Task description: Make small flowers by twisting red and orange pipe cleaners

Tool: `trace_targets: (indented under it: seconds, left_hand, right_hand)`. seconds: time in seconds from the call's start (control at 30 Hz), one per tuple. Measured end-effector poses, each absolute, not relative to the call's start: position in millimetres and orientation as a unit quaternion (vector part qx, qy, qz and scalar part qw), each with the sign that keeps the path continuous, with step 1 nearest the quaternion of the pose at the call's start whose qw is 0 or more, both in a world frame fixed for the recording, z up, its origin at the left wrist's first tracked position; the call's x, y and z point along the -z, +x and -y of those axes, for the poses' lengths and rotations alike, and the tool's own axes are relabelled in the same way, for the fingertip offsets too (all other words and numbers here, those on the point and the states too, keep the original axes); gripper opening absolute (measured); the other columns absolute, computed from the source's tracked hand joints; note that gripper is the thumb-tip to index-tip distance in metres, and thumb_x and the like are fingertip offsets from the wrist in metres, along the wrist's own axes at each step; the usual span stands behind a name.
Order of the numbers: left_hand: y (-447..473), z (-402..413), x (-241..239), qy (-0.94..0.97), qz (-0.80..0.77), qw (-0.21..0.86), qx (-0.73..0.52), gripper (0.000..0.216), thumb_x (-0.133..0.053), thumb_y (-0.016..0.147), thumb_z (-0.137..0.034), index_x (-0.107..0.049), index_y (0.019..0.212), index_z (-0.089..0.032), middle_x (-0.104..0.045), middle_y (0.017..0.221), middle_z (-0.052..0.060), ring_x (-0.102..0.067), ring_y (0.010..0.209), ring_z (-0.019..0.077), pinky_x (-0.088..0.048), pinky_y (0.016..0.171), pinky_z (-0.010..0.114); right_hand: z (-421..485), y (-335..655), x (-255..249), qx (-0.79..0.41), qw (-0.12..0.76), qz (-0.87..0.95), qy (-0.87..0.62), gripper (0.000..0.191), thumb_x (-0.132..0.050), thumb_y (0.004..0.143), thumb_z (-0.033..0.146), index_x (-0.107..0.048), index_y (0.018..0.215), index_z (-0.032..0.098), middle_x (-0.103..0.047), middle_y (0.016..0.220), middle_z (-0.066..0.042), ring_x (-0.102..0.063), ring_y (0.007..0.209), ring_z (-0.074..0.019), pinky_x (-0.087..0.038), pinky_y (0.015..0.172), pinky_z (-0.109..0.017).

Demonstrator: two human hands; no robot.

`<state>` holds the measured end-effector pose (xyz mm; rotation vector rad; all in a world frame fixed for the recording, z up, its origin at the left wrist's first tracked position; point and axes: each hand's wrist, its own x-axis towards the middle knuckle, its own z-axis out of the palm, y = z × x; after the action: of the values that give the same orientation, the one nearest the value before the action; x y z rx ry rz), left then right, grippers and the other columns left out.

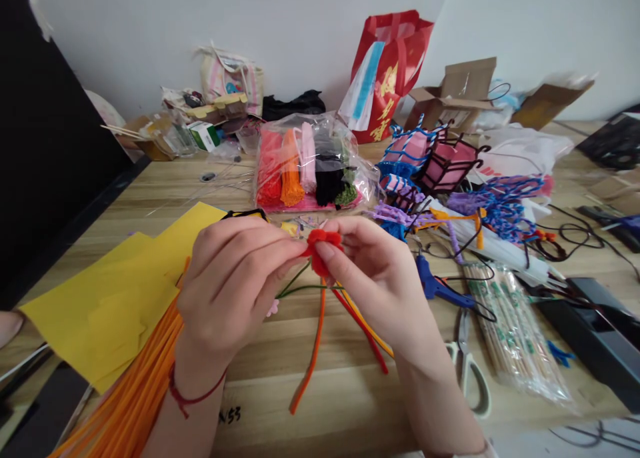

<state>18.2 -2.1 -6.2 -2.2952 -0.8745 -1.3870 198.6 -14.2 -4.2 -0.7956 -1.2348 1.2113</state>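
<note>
Both my hands are raised over a wooden table [345,391] and meet on a small red pipe-cleaner flower [323,248]. My left hand [233,285] pinches its left side with curled fingers. My right hand [380,278] pinches its right side with thumb and fingers. Thin green stems [300,286] run down from the flower. Loose orange and red pipe cleaners [313,361] lie on the table beneath my hands. A red string band sits on my left wrist.
Yellow paper sheets [115,298] and a bundle of orange pipe cleaners [135,391] lie left. A clear bag of coloured pipe cleaners [310,165] sits behind. A blue glue gun [440,286], scissors [467,365], bamboo skewers [515,331], pipe-cleaner lanterns [440,161], a red gift bag [390,71] and boxes crowd the right and back.
</note>
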Motion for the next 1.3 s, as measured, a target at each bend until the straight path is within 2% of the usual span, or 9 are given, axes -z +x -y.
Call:
trace_targets:
  seconds: [0.27,0.4,0.5,0.6,0.7,0.8,1.0,1.1,1.3]
  left_hand:
    - [32,9,11,-0.746,0.400,-0.038,0.531,0.016,-0.069,0.097,-0.013,-0.069,0.103,-0.028,-0.076,0.098,-0.001,-0.071,0.093,0.0174,-0.060,0.087,0.035]
    - [36,8,15,-0.661,0.461,-0.198,0.557,0.004,-0.075,0.093,-0.023,-0.073,0.091,-0.026,-0.076,0.083,-0.002,-0.073,0.076,0.0150,-0.061,0.067,0.026]
    - [36,2,12,-0.610,0.478,-0.289,0.562,0.012,-0.081,0.087,-0.033,-0.076,0.081,-0.024,-0.076,0.071,-0.001,-0.070,0.060,0.0152,-0.057,0.051,0.024]
    - [31,-3,7,-0.602,0.467,-0.346,0.547,0.017,-0.084,0.085,-0.041,-0.080,0.081,-0.024,-0.079,0.074,0.001,-0.072,0.061,0.0169,-0.059,0.051,0.024]
    - [27,-3,3,-0.624,0.456,-0.349,0.529,0.018,-0.082,0.087,-0.042,-0.082,0.081,-0.025,-0.080,0.076,0.001,-0.074,0.063,0.0174,-0.061,0.055,0.024]
    - [26,3,0,-0.652,0.467,-0.282,0.526,0.012,-0.081,0.088,-0.039,-0.083,0.085,-0.028,-0.080,0.077,-0.001,-0.069,0.057,0.0149,-0.055,0.048,0.023]
    - [31,10,3,-0.695,0.470,-0.170,0.517,0.008,-0.072,0.091,-0.024,-0.072,0.084,-0.025,-0.074,0.081,-0.003,-0.067,0.070,0.0134,-0.055,0.060,0.023]
    - [37,7,9,-0.661,0.469,-0.212,0.547,0.015,-0.067,0.092,-0.020,-0.064,0.078,-0.023,-0.067,0.074,-0.003,-0.064,0.070,0.0122,-0.054,0.064,0.022]
    - [43,-4,17,-0.563,0.486,-0.307,0.594,0.022,-0.068,0.089,-0.026,-0.059,0.069,-0.023,-0.055,0.058,-0.003,-0.054,0.054,0.0125,-0.050,0.049,0.022]
  right_hand:
    - [16,195,15,-0.205,0.585,0.697,-0.360,0.018,-0.061,0.101,0.011,-0.064,0.113,0.024,-0.075,0.104,-0.004,-0.071,0.090,-0.0157,-0.060,0.083,-0.028]
    - [8,194,18,-0.100,0.564,0.742,-0.348,0.020,-0.055,0.103,0.010,-0.067,0.112,0.023,-0.078,0.103,-0.007,-0.073,0.095,-0.0194,-0.062,0.086,-0.032]
    - [5,192,18,-0.164,0.583,0.713,-0.354,0.020,-0.057,0.102,0.011,-0.070,0.110,0.023,-0.080,0.105,-0.007,-0.076,0.095,-0.0188,-0.063,0.086,-0.032]
    - [4,190,16,-0.357,0.611,0.594,-0.383,0.009,-0.067,0.098,0.019,-0.072,0.104,0.024,-0.082,0.096,-0.003,-0.077,0.076,-0.0158,-0.065,0.072,-0.028]
    - [2,192,13,-0.503,0.600,0.495,-0.376,0.009,-0.079,0.090,0.027,-0.072,0.093,0.022,-0.080,0.078,-0.001,-0.074,0.058,-0.0149,-0.064,0.058,-0.027]
    - [2,194,11,-0.523,0.594,0.480,-0.379,0.011,-0.081,0.086,0.028,-0.072,0.088,0.021,-0.078,0.072,0.000,-0.072,0.055,-0.0142,-0.062,0.055,-0.026]
    - [9,192,15,-0.385,0.583,0.584,-0.414,0.005,-0.072,0.093,0.022,-0.072,0.098,0.023,-0.078,0.082,-0.001,-0.072,0.068,-0.0143,-0.059,0.064,-0.026]
    - [9,187,24,-0.268,0.589,0.652,-0.395,0.014,-0.066,0.096,0.014,-0.070,0.106,0.023,-0.080,0.094,-0.003,-0.074,0.078,-0.0152,-0.061,0.072,-0.027]
    - [2,174,38,-0.124,0.625,0.690,-0.345,0.022,-0.061,0.099,0.010,-0.068,0.113,0.025,-0.080,0.105,-0.006,-0.077,0.094,-0.0181,-0.064,0.084,-0.031]
